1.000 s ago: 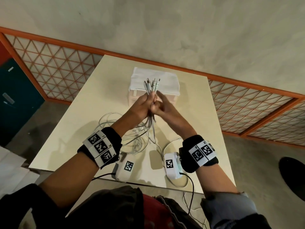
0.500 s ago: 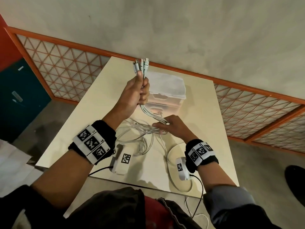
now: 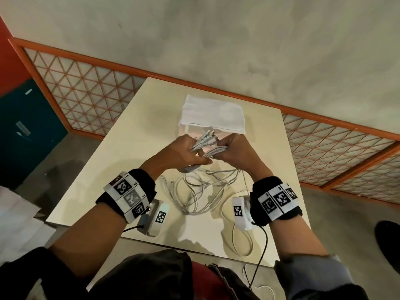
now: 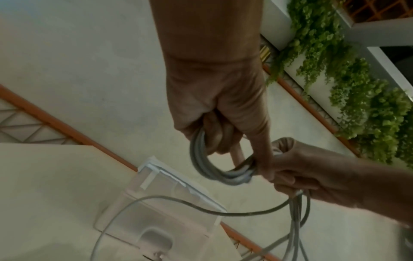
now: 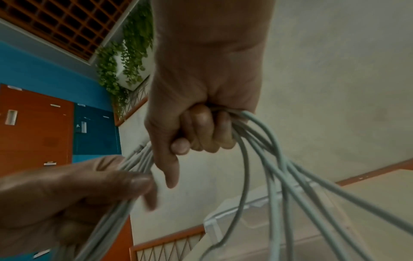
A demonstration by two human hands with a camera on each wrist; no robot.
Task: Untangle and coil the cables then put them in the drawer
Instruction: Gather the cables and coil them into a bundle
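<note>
Several white cables run as one bundle between my two hands above the cream table. My left hand grips the bundle near the connector ends, which stick out toward the drawer box. My right hand grips the same bundle a short way along, so a small loop curves between the fists. In the right wrist view my right hand is fisted round the strands, which fan downward. The slack lies in loose loops on the table. The translucent drawer box with a white top stands just beyond the hands.
One cable loop lies at the table's near right edge. An orange lattice railing runs behind the table, with floor on both sides. A dark shoe shows at far right. White papers lie low on the left.
My left hand came down from holding the connector ends high. My right hand rose from the slack on the table and joined it, so both now grip the bundle before the drawer box.
</note>
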